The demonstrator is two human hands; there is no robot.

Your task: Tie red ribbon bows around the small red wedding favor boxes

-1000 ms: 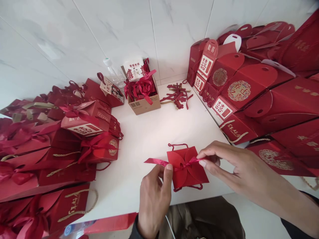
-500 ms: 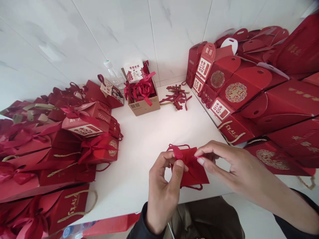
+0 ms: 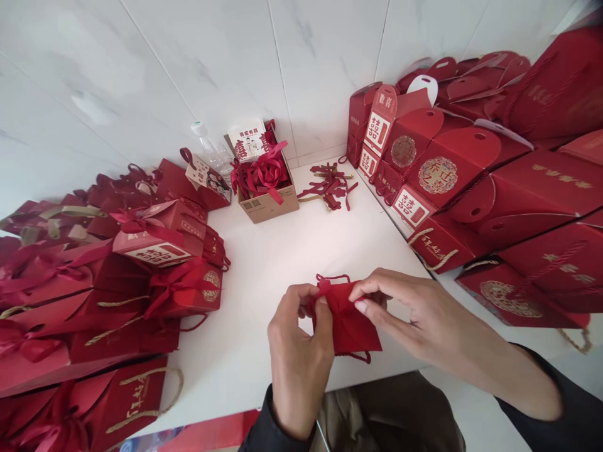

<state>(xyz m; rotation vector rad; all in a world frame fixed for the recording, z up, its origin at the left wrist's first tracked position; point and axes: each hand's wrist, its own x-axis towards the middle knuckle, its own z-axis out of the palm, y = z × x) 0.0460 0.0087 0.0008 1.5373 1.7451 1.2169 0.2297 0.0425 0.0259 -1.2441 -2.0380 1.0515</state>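
A small red gift box (image 3: 354,336) with cord handles at its far and near sides sits on the white table in front of me. A red ribbon (image 3: 324,287) lies across its top. My left hand (image 3: 304,342) is closed at the box's left side, thumb and forefinger pinching the ribbon there. On the right, my right hand (image 3: 400,311) pinches another part of the ribbon between thumb and forefinger, just above the box top. Whether the ribbon is knotted in the middle cannot be made out.
Red gift boxes with ribbon bows (image 3: 186,285) crowd the left side. Taller stacked red boxes (image 3: 438,172) fill the right. At the back stand a cardboard box (image 3: 268,206) of red ribbons, a clear bottle (image 3: 207,147) and a loose pile of ribbon pieces (image 3: 330,185).
Both hands and the small box appear slightly further left, along with a small shift of the whole view. My left thumb and fingers have drawn toward the box's left edge.
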